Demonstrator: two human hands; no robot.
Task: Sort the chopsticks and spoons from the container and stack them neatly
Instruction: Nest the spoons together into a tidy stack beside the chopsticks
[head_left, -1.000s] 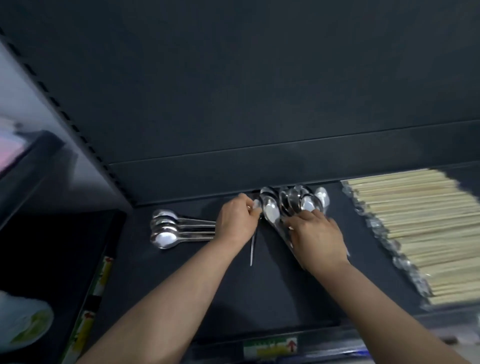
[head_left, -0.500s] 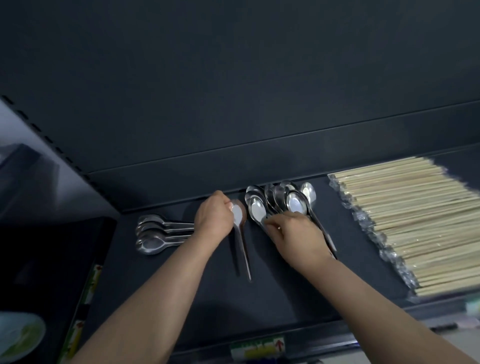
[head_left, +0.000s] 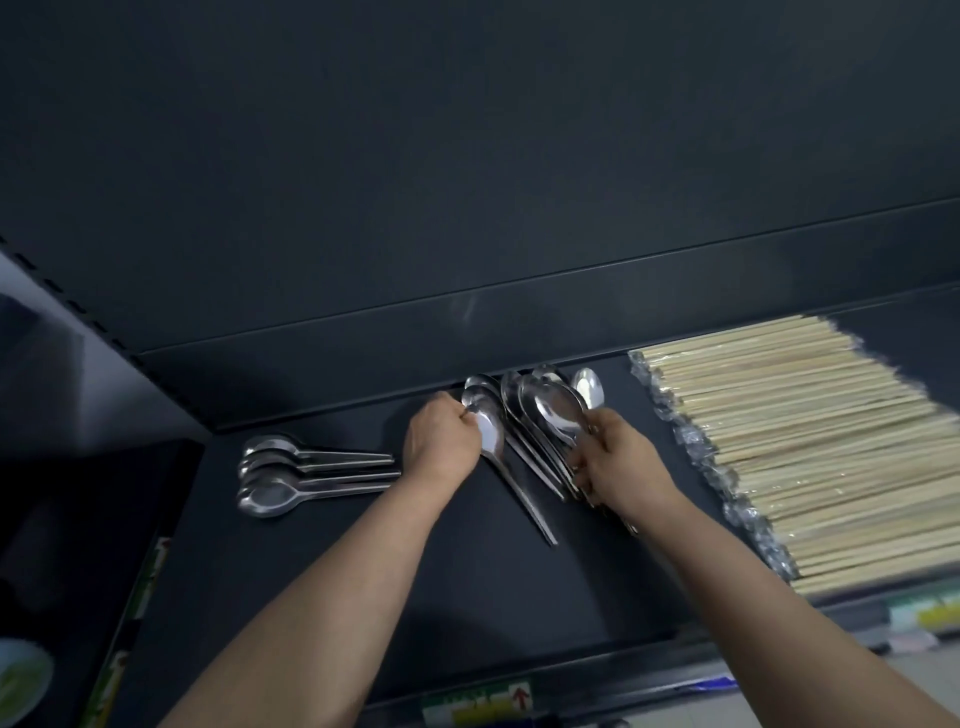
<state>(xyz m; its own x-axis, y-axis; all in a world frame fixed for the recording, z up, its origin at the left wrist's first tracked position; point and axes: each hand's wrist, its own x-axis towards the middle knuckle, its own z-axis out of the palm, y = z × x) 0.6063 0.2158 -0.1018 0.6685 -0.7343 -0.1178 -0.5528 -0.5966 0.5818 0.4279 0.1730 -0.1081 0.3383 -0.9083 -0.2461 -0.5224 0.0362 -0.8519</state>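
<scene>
Since half a second ago, the left hand (head_left: 441, 449) has moved right, back against the spoon cluster, and the single spoon (head_left: 501, 452) now lies slanted with its bowl at that hand's fingertips and its handle pointing toward the viewer. The left hand is curled shut, pinching that spoon's bowl. The right hand (head_left: 615, 460) is closed around the handles of the spoon bundle (head_left: 545, 410), whose bowls fan out toward the back of the shelf (head_left: 467, 597).

The spoons look like polished metal: stiff, fairly light, slippery and apt to slide over one another. Judging by that, the narrow neck below the bowl is probably the surest place to take hold.

No container is in view. The dark shelf holds three groups: four nested spoons (head_left: 291, 475) lying sideways at the left, the cluster in the hands at the centre, and at the right a broad, even layer of wrapped chopsticks (head_left: 810, 441), well apart from the spoons.
</scene>
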